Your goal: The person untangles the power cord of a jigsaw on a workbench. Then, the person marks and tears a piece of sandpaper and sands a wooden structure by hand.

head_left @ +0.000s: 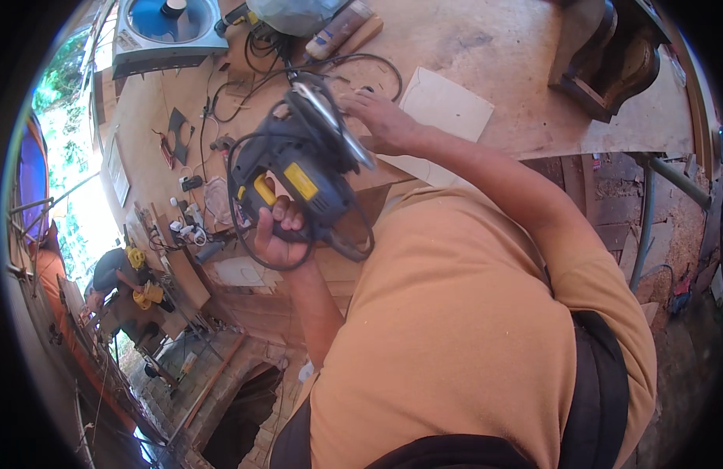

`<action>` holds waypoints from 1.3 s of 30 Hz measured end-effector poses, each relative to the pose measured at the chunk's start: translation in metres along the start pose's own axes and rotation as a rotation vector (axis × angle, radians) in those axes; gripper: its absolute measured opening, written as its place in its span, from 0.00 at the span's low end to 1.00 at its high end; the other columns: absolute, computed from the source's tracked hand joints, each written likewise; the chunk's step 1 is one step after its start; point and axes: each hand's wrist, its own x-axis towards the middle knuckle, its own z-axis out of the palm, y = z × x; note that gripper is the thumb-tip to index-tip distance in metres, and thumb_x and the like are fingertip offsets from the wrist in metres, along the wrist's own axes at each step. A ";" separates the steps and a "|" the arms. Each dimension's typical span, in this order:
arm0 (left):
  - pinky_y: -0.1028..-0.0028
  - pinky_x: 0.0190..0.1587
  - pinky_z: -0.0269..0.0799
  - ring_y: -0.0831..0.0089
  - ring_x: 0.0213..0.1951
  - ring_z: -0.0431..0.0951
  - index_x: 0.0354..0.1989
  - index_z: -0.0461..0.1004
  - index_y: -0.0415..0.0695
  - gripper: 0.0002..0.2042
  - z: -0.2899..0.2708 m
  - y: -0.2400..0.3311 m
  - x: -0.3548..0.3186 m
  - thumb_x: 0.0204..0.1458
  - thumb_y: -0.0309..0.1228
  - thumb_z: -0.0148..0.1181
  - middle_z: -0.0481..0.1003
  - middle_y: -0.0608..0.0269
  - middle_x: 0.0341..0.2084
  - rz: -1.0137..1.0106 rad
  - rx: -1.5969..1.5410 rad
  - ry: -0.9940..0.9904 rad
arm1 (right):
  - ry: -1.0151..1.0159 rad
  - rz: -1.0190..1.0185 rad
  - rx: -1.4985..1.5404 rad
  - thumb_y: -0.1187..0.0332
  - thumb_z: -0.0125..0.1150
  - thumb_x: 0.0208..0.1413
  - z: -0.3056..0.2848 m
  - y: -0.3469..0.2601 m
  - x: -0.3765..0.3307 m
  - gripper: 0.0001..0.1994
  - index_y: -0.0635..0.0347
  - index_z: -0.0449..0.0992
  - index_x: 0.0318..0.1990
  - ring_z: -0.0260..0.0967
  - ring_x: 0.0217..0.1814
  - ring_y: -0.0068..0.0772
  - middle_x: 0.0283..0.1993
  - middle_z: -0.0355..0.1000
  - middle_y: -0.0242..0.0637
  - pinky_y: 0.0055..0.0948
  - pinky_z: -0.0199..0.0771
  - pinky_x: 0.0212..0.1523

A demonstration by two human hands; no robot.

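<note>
My left hand (281, 232) is wrapped round the handle of a dark grey jigsaw (292, 168) with a yellow trigger and label. The saw is lifted and tipped on its side, its shiny metal base plate (331, 125) facing right. Beside that plate is my right hand (382, 121), its fingers bent in toward the underside of the saw. What those fingers hold, if anything, is hidden. A power cord loops round the saw body. Beneath my right forearm lies a pale flat sheet (446, 103) on the wooden worktable (486, 47).
At the far left stands a box fan-like unit (170, 59) with a blue round opening. A drill (240, 17), tangled cords and a cylindrical bottle (339, 31) lie nearby. A dark curved wooden piece (611, 62) stands far right. Another person (123, 277) works at lower left.
</note>
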 end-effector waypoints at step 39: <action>0.76 0.31 0.67 0.76 0.26 0.68 0.64 0.49 0.38 0.34 0.035 0.071 0.006 0.48 0.24 0.58 0.66 0.64 0.26 -0.148 0.600 -0.065 | 0.809 0.539 0.717 0.60 0.57 0.58 -0.161 0.034 0.053 0.13 0.61 0.73 0.30 0.67 0.25 0.27 0.25 0.72 0.35 0.29 0.72 0.32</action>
